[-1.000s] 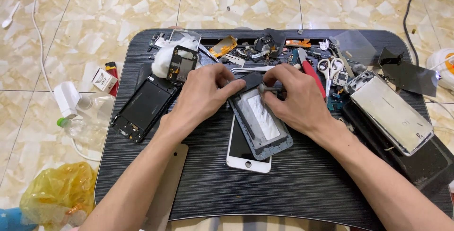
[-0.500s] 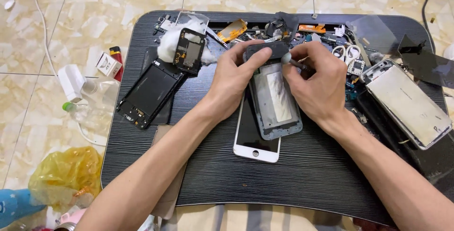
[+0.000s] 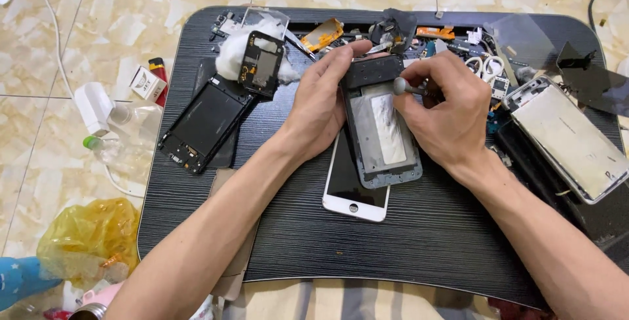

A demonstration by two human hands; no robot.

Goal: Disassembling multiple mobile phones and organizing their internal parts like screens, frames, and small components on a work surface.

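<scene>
left hand (image 3: 321,107) fingers closed along phone frame (image 3: 382,127), pinning it atop white phone (image 3: 350,186) | right hand (image 3: 445,107) pinches small screwdriver (image 3: 409,87) at frame's top | advice: keep tool upright, frame flat

This is looking like a home repair corner, not a real workshop: a low black lap table (image 3: 196,228) is standing on a marble-pattern tiled floor (image 3: 131,5), and opened phones, loose parts (image 3: 452,41) and a yellow plastic bag (image 3: 85,238) are lying around.
</scene>
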